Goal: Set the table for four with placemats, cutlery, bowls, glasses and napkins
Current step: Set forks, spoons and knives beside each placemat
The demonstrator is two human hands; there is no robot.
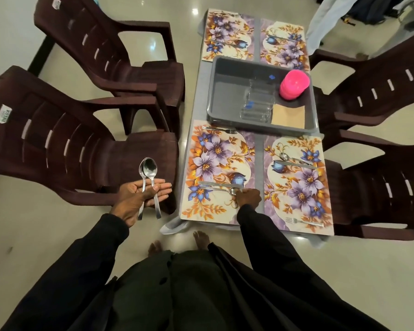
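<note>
Four floral placemats lie on the small table. On the near left placemat (pixel 215 168) a fork (pixel 221 130) lies at the far edge and a knife (pixel 213 183) near my right hand (pixel 247 197). That hand pinches a spoon (pixel 232 191) lying on this mat beside the knife. My left hand (pixel 139 197) is held palm up over the floor left of the table, thumb pressing two spoons (pixel 148 173) against the palm. The near right placemat (pixel 299 185) carries a spoon, a knife and a fork.
A grey tray (pixel 225 91) in the table's middle holds stacked pink bowls (pixel 294 86), clear glasses (pixel 257 103) and tan napkins (pixel 288 115). Brown plastic chairs (pixel 81 149) stand on both sides. The two far placemats (pixel 227 37) bear cutlery. My bare feet are near the table's end.
</note>
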